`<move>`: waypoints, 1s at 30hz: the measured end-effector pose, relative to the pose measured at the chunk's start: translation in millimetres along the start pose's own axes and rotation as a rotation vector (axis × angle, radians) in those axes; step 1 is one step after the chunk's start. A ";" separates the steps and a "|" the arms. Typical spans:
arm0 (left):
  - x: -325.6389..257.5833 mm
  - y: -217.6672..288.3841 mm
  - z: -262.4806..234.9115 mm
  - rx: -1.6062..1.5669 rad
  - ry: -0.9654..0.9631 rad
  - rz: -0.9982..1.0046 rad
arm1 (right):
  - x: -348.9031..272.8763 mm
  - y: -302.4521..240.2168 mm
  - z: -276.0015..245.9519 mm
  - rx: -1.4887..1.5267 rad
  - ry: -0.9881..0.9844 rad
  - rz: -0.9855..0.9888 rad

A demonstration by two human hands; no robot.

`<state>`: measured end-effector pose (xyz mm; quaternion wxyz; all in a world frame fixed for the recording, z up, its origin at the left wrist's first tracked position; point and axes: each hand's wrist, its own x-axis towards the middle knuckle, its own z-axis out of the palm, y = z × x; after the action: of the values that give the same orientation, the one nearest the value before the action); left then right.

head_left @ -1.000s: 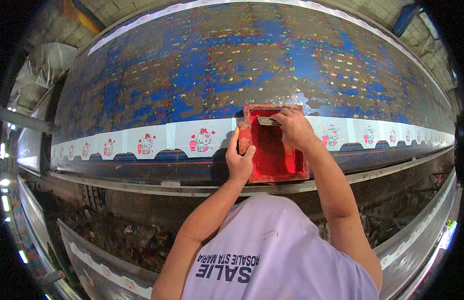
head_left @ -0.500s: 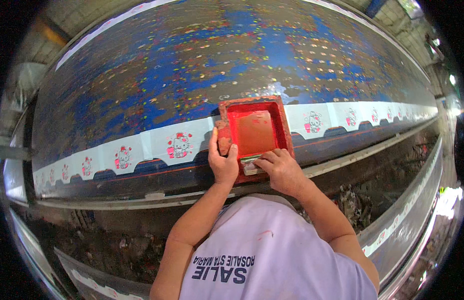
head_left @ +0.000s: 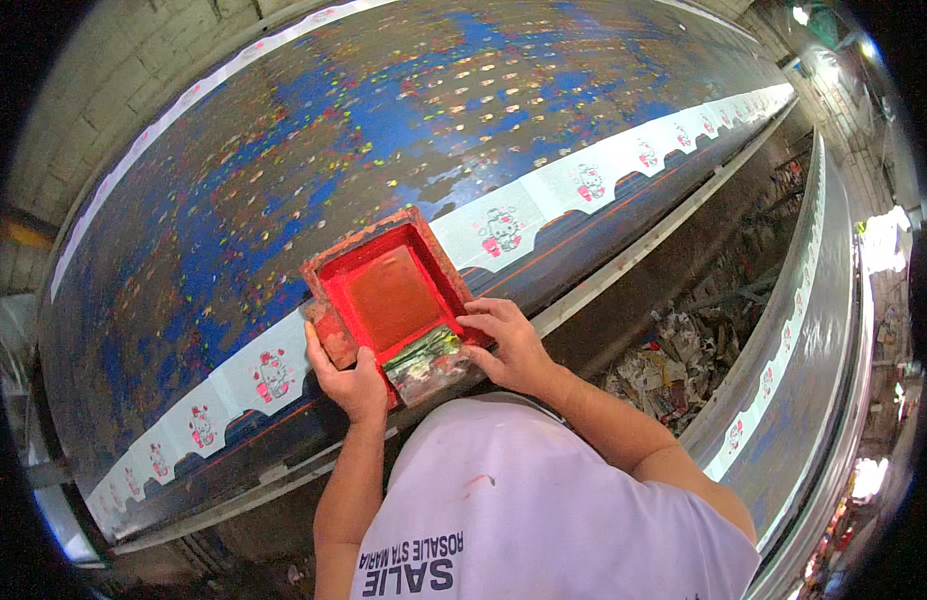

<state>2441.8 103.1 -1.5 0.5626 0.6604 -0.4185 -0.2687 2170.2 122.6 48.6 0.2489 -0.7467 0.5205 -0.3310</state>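
A small wooden screen printing frame [head_left: 454, 262], caked with red ink, is held tilted over the near edge of a long table. Its inside walls are bright red around a brownish-red mesh [head_left: 389, 297]. My left hand [head_left: 352, 378] is closed round its left side, thumb on the near corner. With fingers and thumb bent at the right near corner, my right hand [head_left: 512, 350] grips the frame. Between my hands, a flat piece smeared green and whitish [head_left: 424, 362] covers the frame's near end; its kind is unclear. Behind the frame, part of the white strip is hidden.
Along the table's near edge runs a white scalloped strip [head_left: 544, 205] printed with pink and black cartoon figures. The dark, blue-patched tabletop [head_left: 284, 200] is speckled with paint. Crumpled scraps [head_left: 674, 360] lie below at right, beside another long table [head_left: 794, 420] bearing a similar strip.
The view has turned, and the frame now appears tilted and further left. My right hand has let go of the flat piece and shifted to the frame's right near corner.
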 end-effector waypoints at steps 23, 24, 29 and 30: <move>-59.5 51.6 223.4 -0.238 -0.020 -0.100 | -14.7 179.4 -163.5 0.148 0.040 -0.029; -60.2 52.0 224.4 -0.250 -0.031 -0.073 | -14.7 179.7 -164.8 0.161 0.036 -0.021; -57.1 44.5 224.0 -0.234 -0.026 -0.102 | -10.5 172.7 -171.5 0.113 0.054 -0.060; -56.2 42.7 223.7 -0.229 -0.021 -0.133 | -8.5 168.7 -172.7 0.109 0.048 -0.112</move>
<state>2218.0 34.5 -16.4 0.6108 0.6154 -0.3464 -0.3581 1934.7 69.6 39.3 0.2577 -0.7519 0.4649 -0.3900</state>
